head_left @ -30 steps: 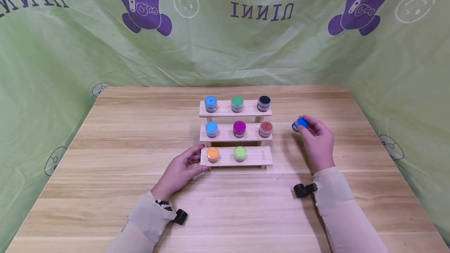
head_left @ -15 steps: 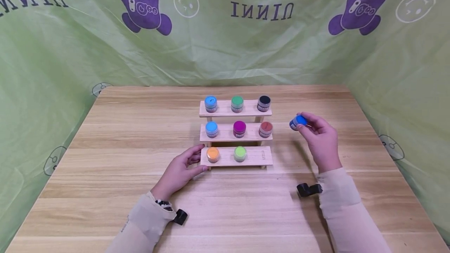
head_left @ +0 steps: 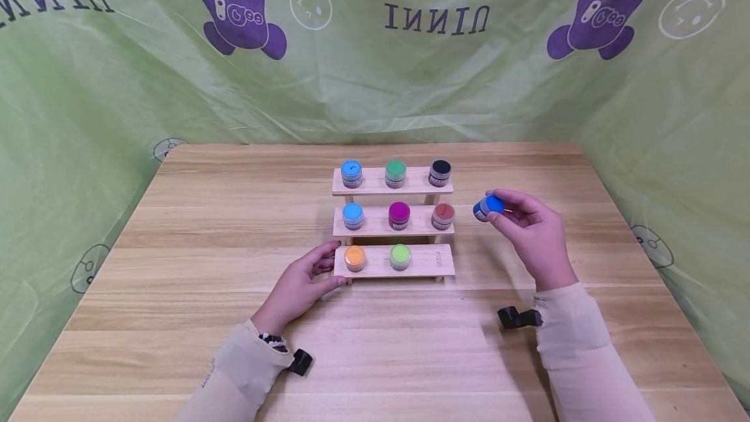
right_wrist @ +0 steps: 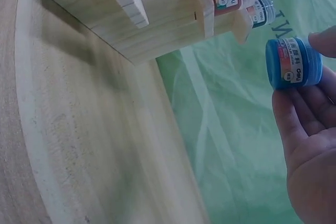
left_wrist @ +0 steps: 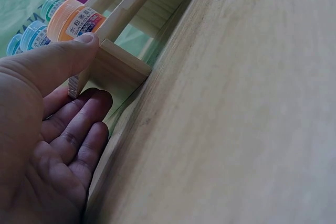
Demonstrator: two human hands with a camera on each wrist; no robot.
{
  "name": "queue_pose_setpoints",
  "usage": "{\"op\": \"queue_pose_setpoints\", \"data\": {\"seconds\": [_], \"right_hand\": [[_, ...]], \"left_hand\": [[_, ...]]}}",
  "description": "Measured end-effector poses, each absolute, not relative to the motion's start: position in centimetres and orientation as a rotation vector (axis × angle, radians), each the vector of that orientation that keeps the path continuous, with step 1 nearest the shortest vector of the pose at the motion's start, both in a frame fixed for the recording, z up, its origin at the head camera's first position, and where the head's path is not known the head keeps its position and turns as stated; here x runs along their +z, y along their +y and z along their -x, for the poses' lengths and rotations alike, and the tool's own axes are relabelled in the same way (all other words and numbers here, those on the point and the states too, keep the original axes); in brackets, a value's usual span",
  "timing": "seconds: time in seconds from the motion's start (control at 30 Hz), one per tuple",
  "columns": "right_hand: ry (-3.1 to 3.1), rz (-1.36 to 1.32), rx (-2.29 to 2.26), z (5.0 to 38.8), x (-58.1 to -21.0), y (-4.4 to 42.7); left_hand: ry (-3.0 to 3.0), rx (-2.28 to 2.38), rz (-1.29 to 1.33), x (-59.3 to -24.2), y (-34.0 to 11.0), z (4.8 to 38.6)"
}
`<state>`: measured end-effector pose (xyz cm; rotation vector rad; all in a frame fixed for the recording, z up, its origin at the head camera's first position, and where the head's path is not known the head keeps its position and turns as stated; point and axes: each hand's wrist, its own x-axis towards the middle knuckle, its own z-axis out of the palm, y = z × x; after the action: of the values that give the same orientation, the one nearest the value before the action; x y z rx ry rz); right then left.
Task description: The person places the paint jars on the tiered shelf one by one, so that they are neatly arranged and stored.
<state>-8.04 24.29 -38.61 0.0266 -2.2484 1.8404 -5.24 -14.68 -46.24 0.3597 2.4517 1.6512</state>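
A three-tier wooden display rack (head_left: 422, 262) stands mid-table with small paint jars on its steps. At the left end of its lowest step, my left hand (head_left: 301, 288) grips the board, thumb in front and index finger behind. Nearest that hand is an orange paint jar (left_wrist: 71, 20), with a light green paint jar (head_left: 400, 256) farther right on the step. To the right of the rack, my right hand (head_left: 536, 236) holds a blue paint jar (right_wrist: 294, 62) between thumb and fingers. That jar is tilted and raised off the table.
The middle step bears light blue, purple (head_left: 399, 215) and reddish-brown (head_left: 443, 215) jars. On the top step stand blue, green (head_left: 395, 173) and black (head_left: 439, 172) jars. Green printed cloth (head_left: 363, 83) surrounds the wooden table (head_left: 193, 239) at the back and sides.
My right hand has lifted the blue paint jar a little and carried it left toward the rack. The left hand and the rack have stayed put.
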Motion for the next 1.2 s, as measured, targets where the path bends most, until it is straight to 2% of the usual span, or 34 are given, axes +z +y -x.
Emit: {"op": "queue_pose_setpoints", "data": {"seconds": [0.77,1.2], "right_hand": [[-2.375,-0.361,1.78,7.0,-37.5,23.4],[-2.466,-0.41,1.776,6.8,-37.6,22.9]], "left_hand": [[2.452,1.645,-0.354,-46.1,-14.6,5.2],[2.437,1.663,-0.36,-46.2,-14.6,5.2]]}}
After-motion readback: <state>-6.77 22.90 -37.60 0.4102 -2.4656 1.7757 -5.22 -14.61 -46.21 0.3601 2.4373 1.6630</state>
